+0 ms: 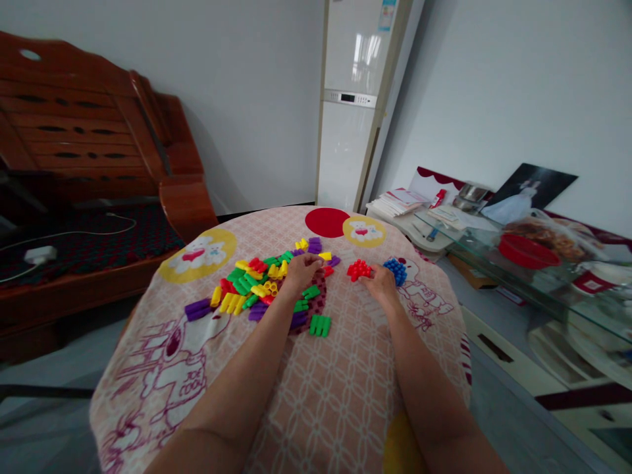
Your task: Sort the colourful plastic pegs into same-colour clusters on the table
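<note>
Over the right side of a heap of colourful plastic building blocks (241, 284), my left hand (302, 271) has its fingers curled together; what they hold, if anything, is too small to make out. Just beyond its fingertips lie a yellow block (325, 256) and a red block (328, 270). My right hand (381, 283) grips the near edge of a cluster of joined red blocks (359, 269), low over the cloth. Right beside that hand, on its far side, sits a blue cluster of blocks (395, 270). A green block (320, 325) lies nearer to me, between my forearms.
A patterned cloth (326, 395) covers the round table. To the right, a glass shelf (494, 263) holds papers, a red bowl (528, 252) and a bag of food. A wooden bench (74, 145) stands at left, and a white air conditioner (345, 145) behind the table.
</note>
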`<state>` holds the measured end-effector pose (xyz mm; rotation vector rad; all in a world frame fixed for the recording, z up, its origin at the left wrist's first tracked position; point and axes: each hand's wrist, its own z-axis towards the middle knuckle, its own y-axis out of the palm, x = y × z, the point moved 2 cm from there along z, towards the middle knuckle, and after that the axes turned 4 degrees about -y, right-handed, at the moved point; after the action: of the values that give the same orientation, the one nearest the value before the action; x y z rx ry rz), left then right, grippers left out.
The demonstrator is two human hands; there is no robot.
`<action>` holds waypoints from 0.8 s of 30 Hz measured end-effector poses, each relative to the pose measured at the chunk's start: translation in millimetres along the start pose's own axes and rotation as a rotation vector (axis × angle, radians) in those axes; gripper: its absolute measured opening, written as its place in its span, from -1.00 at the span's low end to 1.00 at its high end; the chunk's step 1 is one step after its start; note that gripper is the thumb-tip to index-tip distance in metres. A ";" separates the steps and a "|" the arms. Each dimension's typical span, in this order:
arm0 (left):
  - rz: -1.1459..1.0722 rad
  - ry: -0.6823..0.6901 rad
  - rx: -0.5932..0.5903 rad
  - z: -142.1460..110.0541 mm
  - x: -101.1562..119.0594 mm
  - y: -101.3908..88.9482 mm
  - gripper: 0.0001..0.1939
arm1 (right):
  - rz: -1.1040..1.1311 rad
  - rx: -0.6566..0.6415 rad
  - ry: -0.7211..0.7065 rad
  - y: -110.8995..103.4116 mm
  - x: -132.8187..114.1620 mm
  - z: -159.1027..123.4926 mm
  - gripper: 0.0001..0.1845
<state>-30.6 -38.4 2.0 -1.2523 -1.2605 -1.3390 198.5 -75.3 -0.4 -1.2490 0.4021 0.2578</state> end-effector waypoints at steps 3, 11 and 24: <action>0.173 0.065 0.044 2.8 6.2 -10.7 -0.88 | 0.005 0.006 -0.010 0.9 2.1 0.4 -0.66; 0.789 0.351 0.055 -5.6 20.7 -3.2 -0.83 | 0.065 0.097 -0.030 2.9 6.1 -3.6 -0.50; 0.909 0.436 -0.093 -3.7 -11.7 13.9 -0.75 | 0.110 0.033 -0.026 2.3 7.8 -4.0 -0.45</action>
<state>-16.0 -43.7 -8.1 -1.2667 -0.2402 -0.9058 204.0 -78.7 -6.8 -1.1916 0.4515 0.3591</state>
